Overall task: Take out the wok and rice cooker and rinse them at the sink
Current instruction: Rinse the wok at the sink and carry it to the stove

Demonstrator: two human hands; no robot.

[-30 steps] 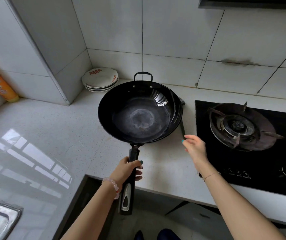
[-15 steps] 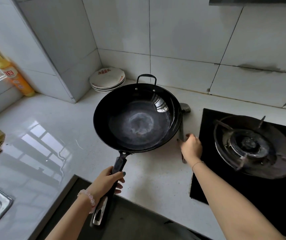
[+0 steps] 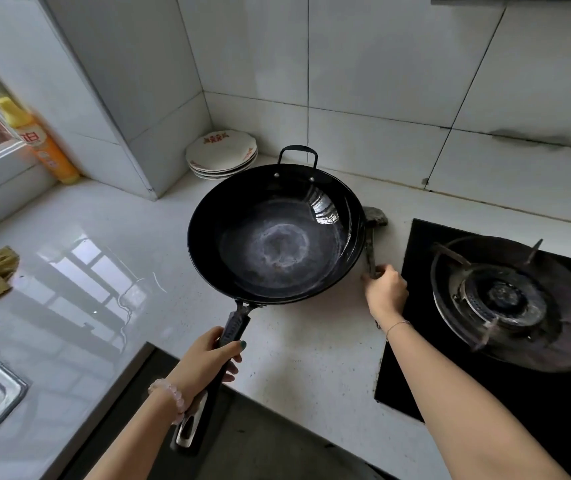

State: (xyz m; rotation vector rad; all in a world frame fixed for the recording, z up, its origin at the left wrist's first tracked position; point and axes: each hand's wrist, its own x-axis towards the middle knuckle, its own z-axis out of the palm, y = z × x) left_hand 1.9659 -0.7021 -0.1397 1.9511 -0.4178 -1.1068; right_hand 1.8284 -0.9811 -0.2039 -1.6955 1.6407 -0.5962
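Head-worn view, close, down onto wok (image 3: 273,237)

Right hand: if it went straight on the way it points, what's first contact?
Probably the right rim of the wok. The right hand, gripping the spatula handle, points up-left toward it. Depth is unclear: if the wok is held off the counter, the hand might pass beneath.

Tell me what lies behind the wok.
A spatula by its right rim, gripped by the right hand; stacked plates at the back left. The wok covers part of the spatula's blade and the counter beneath.
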